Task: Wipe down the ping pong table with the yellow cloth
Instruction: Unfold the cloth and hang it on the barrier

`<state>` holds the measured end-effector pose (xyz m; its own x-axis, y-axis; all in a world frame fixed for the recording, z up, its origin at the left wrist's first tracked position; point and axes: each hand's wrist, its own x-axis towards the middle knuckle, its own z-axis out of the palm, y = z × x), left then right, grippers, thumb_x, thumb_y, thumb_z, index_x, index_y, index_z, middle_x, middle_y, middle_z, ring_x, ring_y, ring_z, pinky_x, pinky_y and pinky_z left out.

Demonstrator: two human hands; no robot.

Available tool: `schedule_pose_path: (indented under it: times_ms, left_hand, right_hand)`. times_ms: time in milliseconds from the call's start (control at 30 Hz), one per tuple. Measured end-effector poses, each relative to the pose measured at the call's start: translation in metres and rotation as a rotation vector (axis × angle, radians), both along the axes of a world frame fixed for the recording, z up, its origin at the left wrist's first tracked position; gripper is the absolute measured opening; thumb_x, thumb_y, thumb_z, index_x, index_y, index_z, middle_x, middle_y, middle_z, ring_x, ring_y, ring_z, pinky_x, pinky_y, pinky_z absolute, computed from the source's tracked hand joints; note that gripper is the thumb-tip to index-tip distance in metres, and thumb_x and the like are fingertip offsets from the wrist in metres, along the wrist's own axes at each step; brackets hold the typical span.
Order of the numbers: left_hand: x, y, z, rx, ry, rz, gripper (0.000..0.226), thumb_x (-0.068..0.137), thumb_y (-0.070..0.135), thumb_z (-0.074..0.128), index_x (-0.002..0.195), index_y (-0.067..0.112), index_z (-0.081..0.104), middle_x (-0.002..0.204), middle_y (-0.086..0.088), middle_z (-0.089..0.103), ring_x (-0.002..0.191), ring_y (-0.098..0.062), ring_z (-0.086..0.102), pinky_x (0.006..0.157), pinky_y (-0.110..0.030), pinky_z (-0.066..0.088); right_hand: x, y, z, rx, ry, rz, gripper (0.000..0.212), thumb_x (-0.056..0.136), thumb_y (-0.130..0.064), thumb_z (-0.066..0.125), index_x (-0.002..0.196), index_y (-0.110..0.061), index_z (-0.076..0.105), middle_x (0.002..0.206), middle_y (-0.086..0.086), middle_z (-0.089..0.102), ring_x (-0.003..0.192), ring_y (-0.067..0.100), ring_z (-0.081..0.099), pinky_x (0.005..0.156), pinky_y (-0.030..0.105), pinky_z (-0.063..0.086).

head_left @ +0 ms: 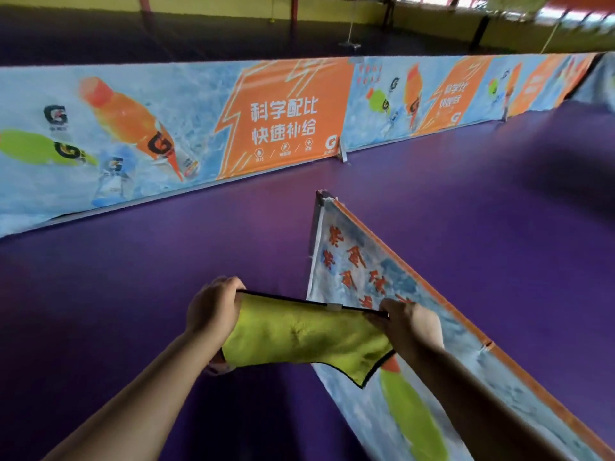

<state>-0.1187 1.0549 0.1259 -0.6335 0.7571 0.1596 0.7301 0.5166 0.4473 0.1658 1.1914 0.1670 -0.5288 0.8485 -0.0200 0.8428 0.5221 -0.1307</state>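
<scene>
Hands are both busy here: the left hand [213, 311] is curling its fingers round one top corner of the yellow cloth [299, 337] and the right hand [411, 322] is pinching the opposite corner. So the cloth is hanging stretched between them in mid-air, black-trimmed edge on top, one lower corner drooping. It's hovering over the purple floor [133, 277], just in front of a low printed barrier [366, 261] angling off to the right. A longer row of drink-ad barriers [199, 128] is running across behind.
</scene>
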Motion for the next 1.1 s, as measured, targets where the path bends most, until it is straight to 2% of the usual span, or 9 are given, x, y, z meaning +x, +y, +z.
schedule_pose_path:
  times_ms: [133, 233, 367, 467, 567, 700, 900, 1033, 1100]
  left_hand:
    - [-0.022, 0.08, 0.013, 0.1, 0.064, -0.069, 0.005, 0.08, 0.015, 0.067, 0.084, 0.014, 0.071, 0.083, -0.011, 0.064, 0.089, -0.036, 0.055, 0.075, -0.041, 0.046]
    - [-0.034, 0.14, 0.032, 0.179, 0.104, -0.128, 0.004, 0.079, 0.016, 0.069, 0.082, 0.016, 0.073, 0.083, -0.009, 0.065, 0.087, -0.037, 0.053, 0.075, -0.041, 0.044]
    - [-0.046, 0.222, 0.055, 0.255, 0.047, -0.185, 0.012, 0.087, 0.023, 0.063, 0.094, 0.02, 0.071, 0.095, -0.008, 0.063, 0.089, -0.034, 0.058, 0.067, -0.037, 0.044]
    - [-0.055, 0.282, 0.062, 0.267, -0.032, -0.301, 0.014, 0.089, 0.023, 0.059, 0.098, 0.018, 0.069, 0.099, -0.011, 0.064, 0.09, -0.035, 0.061, 0.069, -0.037, 0.045]
    - [-0.059, 0.332, 0.07, 0.31, -0.114, -0.454, 0.013, 0.087, 0.02, 0.062, 0.096, 0.016, 0.07, 0.096, -0.011, 0.067, 0.087, -0.034, 0.062, 0.069, -0.036, 0.046]
    - [-0.057, 0.387, 0.075, 0.289, -0.152, -0.646, 0.013, 0.086, 0.02, 0.065, 0.095, 0.014, 0.07, 0.097, -0.008, 0.067, 0.085, -0.031, 0.063, 0.069, -0.033, 0.044]
    - [-0.051, 0.431, 0.052, 0.194, -0.196, -0.856, 0.012, 0.086, 0.016, 0.064, 0.095, 0.01, 0.069, 0.098, -0.01, 0.065, 0.09, -0.03, 0.061, 0.072, -0.031, 0.042]
    - [-0.048, 0.446, 0.047, 0.165, -0.2, -0.918, 0.012, 0.088, 0.012, 0.06, 0.096, 0.009, 0.068, 0.102, -0.011, 0.064, 0.094, -0.031, 0.059, 0.075, -0.032, 0.043]
    - [-0.048, 0.451, 0.043, 0.105, -0.178, -0.963, 0.018, 0.089, 0.009, 0.055, 0.104, 0.01, 0.066, 0.112, -0.012, 0.061, 0.101, -0.032, 0.058, 0.08, -0.032, 0.043]
  right_hand:
    - [-0.001, 0.038, 0.003, -0.018, 0.143, -0.133, 0.025, 0.09, -0.039, 0.064, 0.077, -0.019, 0.058, 0.069, 0.003, 0.058, 0.079, 0.031, 0.065, 0.055, 0.03, 0.03]
    - [-0.004, 0.063, 0.009, -0.031, 0.22, -0.27, 0.01, 0.09, -0.03, 0.064, 0.089, -0.022, 0.069, 0.079, 0.0, 0.064, 0.083, 0.028, 0.066, 0.056, 0.029, 0.034]
    - [-0.015, 0.098, 0.027, 0.107, 0.317, -0.458, 0.01, 0.091, -0.026, 0.064, 0.093, -0.021, 0.072, 0.089, 0.002, 0.069, 0.086, 0.031, 0.064, 0.058, 0.029, 0.032]
    - [-0.024, 0.127, 0.039, 0.178, 0.274, -0.613, 0.01, 0.09, -0.026, 0.064, 0.092, -0.021, 0.073, 0.09, 0.004, 0.07, 0.087, 0.032, 0.064, 0.056, 0.03, 0.03]
    - [-0.031, 0.146, 0.042, 0.185, 0.199, -0.731, 0.014, 0.091, -0.028, 0.061, 0.097, -0.024, 0.073, 0.094, 0.003, 0.071, 0.09, 0.031, 0.065, 0.059, 0.029, 0.035]
    - [-0.03, 0.168, 0.045, 0.229, 0.186, -0.881, 0.014, 0.089, -0.033, 0.064, 0.092, -0.022, 0.073, 0.088, 0.005, 0.071, 0.087, 0.031, 0.065, 0.058, 0.03, 0.037]
    - [-0.028, 0.181, 0.033, 0.244, 0.086, -0.97, 0.02, 0.091, -0.041, 0.063, 0.096, -0.023, 0.072, 0.092, 0.007, 0.072, 0.087, 0.032, 0.066, 0.058, 0.03, 0.036]
    - [-0.025, 0.188, 0.03, 0.262, 0.103, -1.026, 0.021, 0.091, -0.037, 0.064, 0.097, -0.019, 0.072, 0.097, 0.012, 0.071, 0.09, 0.036, 0.065, 0.061, 0.031, 0.036]
    - [-0.025, 0.189, 0.027, 0.252, 0.131, -1.027, 0.02, 0.091, -0.031, 0.064, 0.098, -0.015, 0.072, 0.101, 0.013, 0.069, 0.094, 0.037, 0.063, 0.063, 0.032, 0.037]
